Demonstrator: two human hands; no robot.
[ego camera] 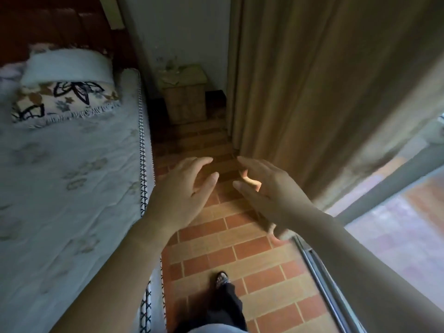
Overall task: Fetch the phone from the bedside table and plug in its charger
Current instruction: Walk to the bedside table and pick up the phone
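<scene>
The small wooden bedside table (186,102) stands far ahead in the corner, between the bed and the curtain. Its top holds some pale, blurred items; I cannot make out a phone or a charger among them. My left hand (185,191) and my right hand (266,186) are both stretched out in front of me over the brick-pattern floor, well short of the table. Each hand has its fingers spread and holds nothing.
A bed (72,176) with a pale quilt and a floral pillow (64,99) runs along the left. A beige curtain (324,92) hangs on the right beside a glass sliding door (396,236). A narrow tiled aisle (240,260) leads to the table. My foot (222,280) is on the floor.
</scene>
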